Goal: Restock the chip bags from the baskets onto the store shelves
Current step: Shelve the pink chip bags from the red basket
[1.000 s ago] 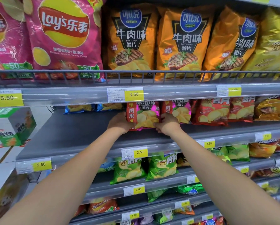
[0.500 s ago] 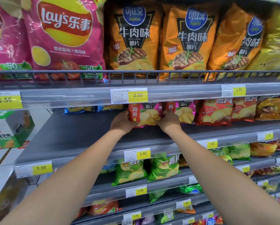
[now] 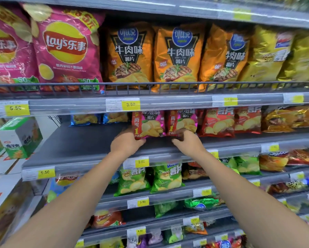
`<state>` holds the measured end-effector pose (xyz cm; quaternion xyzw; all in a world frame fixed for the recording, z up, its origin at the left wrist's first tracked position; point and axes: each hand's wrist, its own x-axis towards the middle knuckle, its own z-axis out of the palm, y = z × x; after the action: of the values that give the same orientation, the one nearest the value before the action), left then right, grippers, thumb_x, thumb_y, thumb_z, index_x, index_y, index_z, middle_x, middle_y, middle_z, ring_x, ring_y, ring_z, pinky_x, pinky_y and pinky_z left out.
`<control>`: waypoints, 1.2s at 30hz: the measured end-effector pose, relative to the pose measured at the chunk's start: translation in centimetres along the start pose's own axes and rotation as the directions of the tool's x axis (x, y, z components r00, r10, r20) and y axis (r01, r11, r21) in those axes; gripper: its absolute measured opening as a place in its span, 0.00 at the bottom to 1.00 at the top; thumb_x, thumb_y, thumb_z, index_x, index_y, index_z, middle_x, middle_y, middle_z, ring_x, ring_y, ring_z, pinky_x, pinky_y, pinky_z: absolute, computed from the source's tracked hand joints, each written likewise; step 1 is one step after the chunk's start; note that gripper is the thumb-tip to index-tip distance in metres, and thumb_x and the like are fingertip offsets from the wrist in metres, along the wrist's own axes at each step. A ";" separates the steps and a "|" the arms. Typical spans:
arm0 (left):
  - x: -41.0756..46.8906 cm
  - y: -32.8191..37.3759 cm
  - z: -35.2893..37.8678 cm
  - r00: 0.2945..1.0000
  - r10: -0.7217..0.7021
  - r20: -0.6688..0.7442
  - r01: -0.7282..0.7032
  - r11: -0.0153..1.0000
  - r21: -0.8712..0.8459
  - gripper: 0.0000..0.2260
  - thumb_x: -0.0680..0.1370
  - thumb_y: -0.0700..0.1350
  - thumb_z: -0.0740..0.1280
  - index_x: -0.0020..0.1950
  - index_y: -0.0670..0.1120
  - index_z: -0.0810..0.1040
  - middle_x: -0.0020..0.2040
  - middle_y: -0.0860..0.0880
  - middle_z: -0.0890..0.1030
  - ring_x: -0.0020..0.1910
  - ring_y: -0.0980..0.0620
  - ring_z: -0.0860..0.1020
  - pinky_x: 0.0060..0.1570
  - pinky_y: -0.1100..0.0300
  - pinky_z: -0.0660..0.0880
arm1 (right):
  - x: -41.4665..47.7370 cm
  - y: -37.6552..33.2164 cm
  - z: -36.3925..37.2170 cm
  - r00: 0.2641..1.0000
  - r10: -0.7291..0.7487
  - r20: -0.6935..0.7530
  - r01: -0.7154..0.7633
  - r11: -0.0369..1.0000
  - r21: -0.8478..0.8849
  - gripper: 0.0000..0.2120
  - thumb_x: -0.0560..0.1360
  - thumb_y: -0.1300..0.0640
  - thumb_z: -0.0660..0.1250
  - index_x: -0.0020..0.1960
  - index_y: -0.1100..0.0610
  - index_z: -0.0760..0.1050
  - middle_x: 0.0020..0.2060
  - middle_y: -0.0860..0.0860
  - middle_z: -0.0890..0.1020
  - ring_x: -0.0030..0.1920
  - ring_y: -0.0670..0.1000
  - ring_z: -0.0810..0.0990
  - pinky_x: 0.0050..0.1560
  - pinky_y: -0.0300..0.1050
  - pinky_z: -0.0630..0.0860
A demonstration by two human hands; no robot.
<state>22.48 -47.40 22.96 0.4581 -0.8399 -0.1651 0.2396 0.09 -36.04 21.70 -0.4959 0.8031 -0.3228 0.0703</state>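
Both forearms are stretched from the lower corners up to the middle of the frame. The left hand (image 3: 127, 144) is curled round the lower left corner of a magenta-and-red foil chip bag (image 3: 150, 124), which is stood upright on the grey metal shelf (image 3: 75, 145). The right hand (image 3: 188, 143) appears closed in a pinch on the bottom seam of a second magenta bag (image 3: 183, 121) just beside it. Red foil bags (image 3: 219, 122) are lined up further right, and blue foil bags (image 3: 84, 119) are seen far back at centre left. Placement of these bags is judged nearly done. A bare stretch of shelf is left at centre left. No baskets are shown, so the remaining stock cannot be judged.
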 end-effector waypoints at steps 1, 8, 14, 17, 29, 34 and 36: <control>-1.0 0.7 0.3 1.000 0.017 -0.016 -0.016 0.998 0.054 0.24 0.78 0.61 0.71 0.71 0.52 0.75 0.65 0.46 0.80 0.63 0.41 0.78 0.54 0.51 0.76 | -1.1 0.8 -0.8 1.000 -0.024 -0.006 0.023 1.000 -0.020 0.20 0.78 0.46 0.70 0.67 0.54 0.76 0.60 0.53 0.81 0.61 0.56 0.78 0.61 0.54 0.77; -8.3 8.8 5.7 0.939 0.343 -0.003 -0.324 0.889 0.323 0.37 0.78 0.70 0.65 0.82 0.53 0.63 0.82 0.48 0.63 0.82 0.45 0.58 0.76 0.46 0.65 | -10.7 10.2 -7.3 0.994 -0.090 -0.057 0.072 0.961 -0.266 0.36 0.77 0.39 0.70 0.80 0.51 0.63 0.80 0.51 0.62 0.80 0.54 0.58 0.78 0.55 0.61; -14.3 17.9 13.6 0.852 0.516 0.085 -0.514 0.798 0.314 0.40 0.78 0.72 0.61 0.84 0.54 0.58 0.86 0.48 0.53 0.85 0.44 0.48 0.82 0.43 0.52 | -20.8 20.4 -13.3 0.989 -0.027 -0.146 -0.039 0.901 -0.433 0.41 0.76 0.34 0.68 0.82 0.48 0.57 0.81 0.52 0.59 0.81 0.57 0.56 0.78 0.61 0.60; -17.2 22.8 17.8 0.796 0.589 0.139 -0.602 0.749 0.276 0.41 0.77 0.73 0.62 0.85 0.55 0.56 0.86 0.49 0.52 0.85 0.44 0.47 0.82 0.41 0.52 | -26.2 25.4 -16.2 0.982 0.071 -0.175 -0.145 0.874 -0.463 0.41 0.77 0.35 0.67 0.82 0.47 0.55 0.82 0.52 0.56 0.81 0.58 0.54 0.80 0.60 0.56; -27.3 42.0 33.5 0.471 0.826 0.309 -0.877 0.478 0.057 0.40 0.77 0.70 0.65 0.84 0.54 0.60 0.85 0.47 0.55 0.85 0.43 0.50 0.82 0.40 0.53 | -44.1 40.7 -24.7 0.826 0.397 -0.400 -0.555 0.697 -0.454 0.41 0.69 0.37 0.71 0.78 0.50 0.65 0.78 0.56 0.66 0.76 0.61 0.66 0.73 0.62 0.67; -30.3 48.8 40.5 0.355 0.864 0.358 -0.920 0.390 -0.028 0.42 0.68 0.70 0.75 0.77 0.52 0.73 0.78 0.44 0.72 0.79 0.40 0.67 0.73 0.39 0.69 | -49.3 46.3 -27.1 0.704 0.517 -0.487 -0.707 0.581 -0.403 0.42 0.67 0.39 0.74 0.77 0.51 0.68 0.76 0.56 0.69 0.74 0.61 0.69 0.72 0.62 0.68; -31.0 51.4 43.4 0.291 0.885 0.364 -0.942 0.331 -0.052 0.42 0.67 0.71 0.75 0.76 0.52 0.74 0.78 0.44 0.72 0.78 0.40 0.68 0.72 0.38 0.71 | -50.9 48.6 -28.1 0.643 0.561 -0.522 -0.762 0.540 -0.358 0.40 0.67 0.39 0.72 0.77 0.50 0.69 0.76 0.55 0.69 0.74 0.61 0.68 0.71 0.63 0.68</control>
<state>-22.62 8.48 4.66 -0.1211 -0.9869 0.0017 0.1071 -23.27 33.98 4.53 -0.0809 0.9860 -0.1073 -0.0984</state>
